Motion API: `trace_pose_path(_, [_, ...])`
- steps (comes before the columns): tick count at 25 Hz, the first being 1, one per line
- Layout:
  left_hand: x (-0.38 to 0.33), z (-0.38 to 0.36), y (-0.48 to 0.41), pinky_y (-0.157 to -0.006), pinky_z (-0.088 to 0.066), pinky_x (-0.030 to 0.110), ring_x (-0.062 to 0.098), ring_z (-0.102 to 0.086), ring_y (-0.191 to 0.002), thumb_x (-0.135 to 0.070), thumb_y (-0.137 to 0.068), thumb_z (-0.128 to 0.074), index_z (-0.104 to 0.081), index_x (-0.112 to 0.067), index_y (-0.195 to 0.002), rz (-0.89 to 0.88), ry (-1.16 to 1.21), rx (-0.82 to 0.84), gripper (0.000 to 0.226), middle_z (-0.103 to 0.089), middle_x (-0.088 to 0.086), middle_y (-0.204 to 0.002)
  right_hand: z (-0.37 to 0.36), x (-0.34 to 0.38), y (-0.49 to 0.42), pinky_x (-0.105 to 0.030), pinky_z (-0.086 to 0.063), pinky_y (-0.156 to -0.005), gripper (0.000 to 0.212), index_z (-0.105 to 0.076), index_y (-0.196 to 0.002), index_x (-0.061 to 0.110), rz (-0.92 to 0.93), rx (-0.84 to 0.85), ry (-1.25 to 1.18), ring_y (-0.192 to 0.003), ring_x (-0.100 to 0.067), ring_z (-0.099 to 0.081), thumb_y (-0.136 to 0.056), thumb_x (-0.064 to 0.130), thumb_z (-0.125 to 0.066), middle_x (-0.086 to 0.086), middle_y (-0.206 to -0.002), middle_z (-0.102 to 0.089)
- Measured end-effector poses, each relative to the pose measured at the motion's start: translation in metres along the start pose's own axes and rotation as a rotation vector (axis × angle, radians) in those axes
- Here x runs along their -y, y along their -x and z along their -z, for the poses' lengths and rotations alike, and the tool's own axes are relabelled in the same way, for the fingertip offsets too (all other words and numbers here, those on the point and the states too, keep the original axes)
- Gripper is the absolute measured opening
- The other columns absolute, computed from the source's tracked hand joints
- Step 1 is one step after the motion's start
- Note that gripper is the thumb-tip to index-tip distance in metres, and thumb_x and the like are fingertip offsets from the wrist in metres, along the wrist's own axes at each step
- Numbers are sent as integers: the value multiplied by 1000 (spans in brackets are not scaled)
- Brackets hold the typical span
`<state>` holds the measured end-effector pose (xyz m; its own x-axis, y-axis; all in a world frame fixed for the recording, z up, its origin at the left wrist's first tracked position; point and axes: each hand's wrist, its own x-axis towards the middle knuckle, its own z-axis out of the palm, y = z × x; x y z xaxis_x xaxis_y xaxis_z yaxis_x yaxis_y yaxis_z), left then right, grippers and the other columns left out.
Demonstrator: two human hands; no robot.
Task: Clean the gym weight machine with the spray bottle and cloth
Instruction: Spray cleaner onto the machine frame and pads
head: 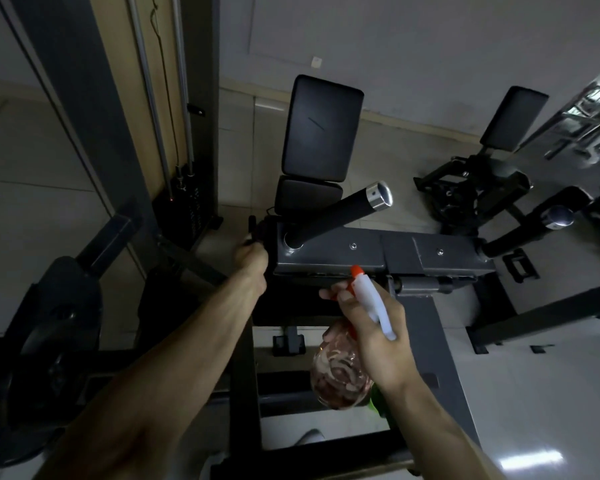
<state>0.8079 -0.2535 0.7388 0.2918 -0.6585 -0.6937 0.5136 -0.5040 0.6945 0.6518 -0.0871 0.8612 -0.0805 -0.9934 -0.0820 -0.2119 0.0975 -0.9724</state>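
Spray bottle [340, 372]: clear, reddish swirls, wht head, orange tip.

A single wide-angle view looked forward and steeply down from the person's head, close above the weight machine [329, 252], with both forearms [194, 341] entering from the bottom edge and the floor tiles [49, 202] curving outward.

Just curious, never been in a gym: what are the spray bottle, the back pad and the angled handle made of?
Spray bottle: clear glossy plastic body, white and orange plastic head. Back pad: black padded vinyl or leather, matte, rounded edges. Handle: black rubber or foam grip, probably, with a shiny chromed metal end cap.
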Motion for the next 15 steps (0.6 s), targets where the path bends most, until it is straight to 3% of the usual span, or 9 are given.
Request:
trace_pose_path(3, [44,21,33,-97,-53,50,30,-67,-100,-14,-102,-51,-67,-22,-118,-55,-50,-22,24,-71,13,-117,2,0,-1,-35,-62,-66,16,-72,-106,6,-6,-20,-21,-86,-29,-75,-104,13,-59,-7,-104,-78])
trace_pose_path(5, [59,31,59,-76,-59,46,27,-70,-83,-17,-101,-53,-68,-25,-113,-15,-14,14,21,-72,12,-99,3,-2,-1,-30,-61,-66,16,-72,-105,5,-5,-20,1,-86,-26,-76,-104,11,-57,-5,-103,-78])
trace_pose_path(6, [50,27,56,-62,-55,37,23,-65,-70,-19,-101,-53,-67,-21,-110,52,40,-26,17,-68,9,-88,4,-1,-1,-28,-61,-66,16,-71,-105,4,-6,-22,7,-86,-25,-75,-104,11,-57,-5,-102,-78])
trace_pose_path(7, [37,19,47,-59,-50,33,22,-61,-68,-22,-102,-53,-66,-17,-106,133,109,-56,14,-65,6,-86,5,0,0,-26,-60,-67,16,-71,-105,3,-2,-26,9,-85,-25,-75,-104,10,-57,-4,-102,-78])
trace_pose_path(10, [13,1,26,-94,-56,41,27,-65,-99,-32,-105,-48,-63,-14,-99,261,221,-18,24,-68,7,-110,12,0,6,-31,-62,-79,17,-73,-105,6,21,-52,15,-95,-19,-75,-104,12,-58,-4,-103,-78])
trace_pose_path(11, [15,1,29,-97,-56,41,26,-65,-99,-29,-104,-49,-62,-14,-96,241,227,-48,22,-68,7,-112,14,1,8,-37,-63,-80,17,-73,-105,6,20,-68,7,-96,-20,-75,-104,13,-58,-5,-104,-78])
trace_pose_path(13, [25,6,43,-84,-58,34,23,-66,-89,-21,-100,-52,-63,-14,-100,270,272,-39,13,-69,6,-111,15,2,10,-52,-63,-75,17,-73,-105,8,0,-92,-15,-84,-30,-75,-105,15,-58,-5,-104,-78])
trace_pose_path(15, [26,14,58,-76,-58,27,20,-68,-89,-17,-97,-55,-64,-13,-111,381,417,33,17,-69,6,-113,14,5,10,-59,-61,-72,17,-73,-103,8,-2,-107,-15,-75,-39,-73,-105,16,-58,-5,-103,-78])
